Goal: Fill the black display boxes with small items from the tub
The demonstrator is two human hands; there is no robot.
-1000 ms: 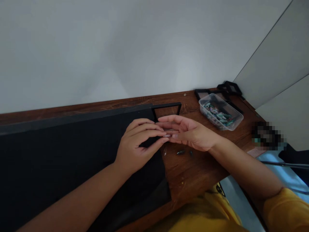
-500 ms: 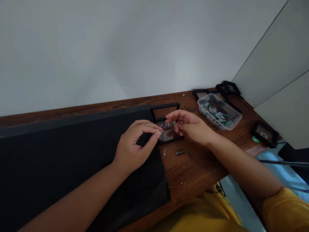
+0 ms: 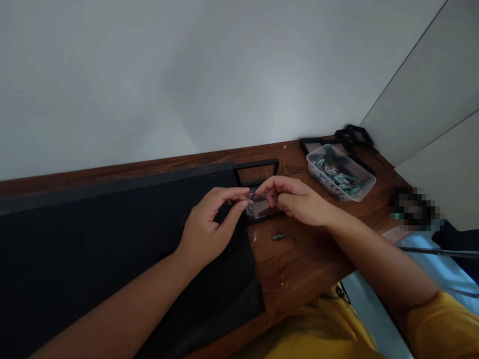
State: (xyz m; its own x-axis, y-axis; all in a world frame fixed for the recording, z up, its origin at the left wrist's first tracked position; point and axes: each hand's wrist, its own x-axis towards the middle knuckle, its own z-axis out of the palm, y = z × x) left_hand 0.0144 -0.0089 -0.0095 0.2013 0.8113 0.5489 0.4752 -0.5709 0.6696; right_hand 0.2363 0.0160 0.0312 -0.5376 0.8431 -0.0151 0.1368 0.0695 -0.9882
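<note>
From my remote seat I'm watching the black frame (image 3: 264,218), which is lying under both hands' fingertips. The left hand (image 3: 207,219) is pinching a small pale thing (image 3: 250,201) above the frame's left side, too blurred for me to identify. The right hand (image 3: 303,202) is curling above its right side; I can't tell whether it's grasping anything. If that pinch slackens, I'm risking a drop into the frame. Two loose pieces (image 3: 279,237) are lying just in front of it, where a dipping right wrist could be sweeping them away.
</note>
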